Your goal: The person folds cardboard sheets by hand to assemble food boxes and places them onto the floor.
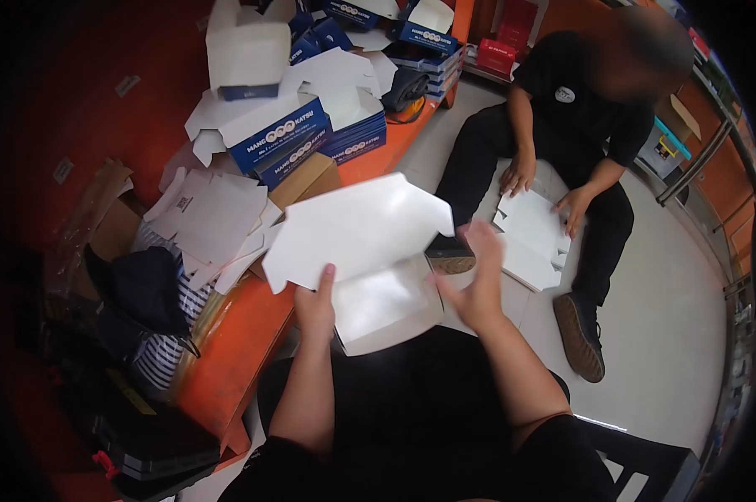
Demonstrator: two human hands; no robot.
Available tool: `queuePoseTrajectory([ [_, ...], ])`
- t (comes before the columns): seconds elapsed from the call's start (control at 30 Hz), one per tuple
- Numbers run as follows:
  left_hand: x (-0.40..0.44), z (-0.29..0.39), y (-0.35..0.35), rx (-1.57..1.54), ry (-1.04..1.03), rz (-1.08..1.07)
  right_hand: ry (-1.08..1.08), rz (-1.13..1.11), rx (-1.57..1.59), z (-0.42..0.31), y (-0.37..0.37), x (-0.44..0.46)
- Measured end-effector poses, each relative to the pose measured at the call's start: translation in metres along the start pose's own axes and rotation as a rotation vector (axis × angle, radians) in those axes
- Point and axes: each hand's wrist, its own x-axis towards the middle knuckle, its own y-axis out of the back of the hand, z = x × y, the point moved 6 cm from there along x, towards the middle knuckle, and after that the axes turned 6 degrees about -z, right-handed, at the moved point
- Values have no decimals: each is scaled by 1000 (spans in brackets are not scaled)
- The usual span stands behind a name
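Note:
A white cardboard food box (386, 305), folded into shape with its lid flap (361, 222) raised, is held over my lap. My left hand (315, 305) grips its left side, the thumb lying on the inside of the cardboard. At the box's right side is my right hand (477, 280), fingers apart and slightly blurred; the thumb is close to the box's edge, and I cannot tell whether it touches. The outside of the box is mostly turned away from me.
Blue printed boxes (277, 134) are piled on an orange bench (236, 343) to my left, beside flat white cardboard sheets (206, 213) and a dark cap (144, 289). On the floor ahead, a person (579, 109) has both hands on flat white cardboard (533, 234).

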Motion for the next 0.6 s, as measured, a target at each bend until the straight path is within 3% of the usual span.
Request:
queuePoseTrajectory([
  [0.03, -4, -2, -6, 3, -8, -85, 242, -125, -197, -33, 2, -1],
  [0.07, -10, -4, -15, 9, -14, -170, 315, -319, -348, -48, -12, -7],
  [0.2, -34, -4, -47, 45, -67, -445, 346, -392, -486, -27, -45, -23],
  [0.37, -40, -15, -55, -129, 133, -421, 364, -245, -463, -31, -32, -15],
  [0.43, -41, -23, -57, -151, 278, -475, 289, -447, -448, -18, -43, -19],
  [0.5, -40, -24, -58, -108, 261, -449, 206, -617, -419, -9, -51, -22],
  [0.6, -33, -21, -54, -136, 197, -343, 294, -350, -543, -36, -31, -15],
])
